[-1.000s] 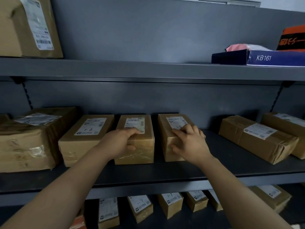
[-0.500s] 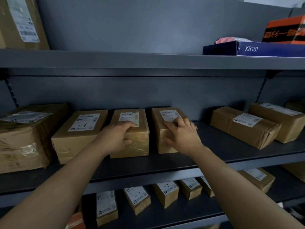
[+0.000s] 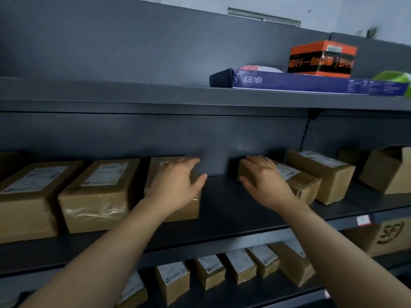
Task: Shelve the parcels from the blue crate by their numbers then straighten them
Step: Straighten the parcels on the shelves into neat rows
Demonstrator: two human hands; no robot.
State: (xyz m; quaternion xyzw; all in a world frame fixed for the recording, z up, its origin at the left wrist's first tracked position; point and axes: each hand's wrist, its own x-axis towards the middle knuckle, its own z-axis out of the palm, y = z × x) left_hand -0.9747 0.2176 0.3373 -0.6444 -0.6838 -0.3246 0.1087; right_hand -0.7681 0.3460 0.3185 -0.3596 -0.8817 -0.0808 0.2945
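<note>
Evidently straightening now. Resting left hand [image 3: 175, 185], fingers [image 3: 189, 162] spread, on row-end parcel [image 3: 184, 211]; laying right hand [image 3: 264, 181], fingers straight together, on skewed parcel [image 3: 300, 183] right of gap, middle shelf [image 3: 233, 203]. Next, likely: turning skewed parcel square.

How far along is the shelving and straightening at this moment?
Done: the two brown cardboard parcels at left of the grey metal shelf look squared. In hand: left hand rests on the third parcel, right hand flat on a skewed parcel across the gap. Left: that one and its angled neighbour. The blue crate is out of view.
</note>
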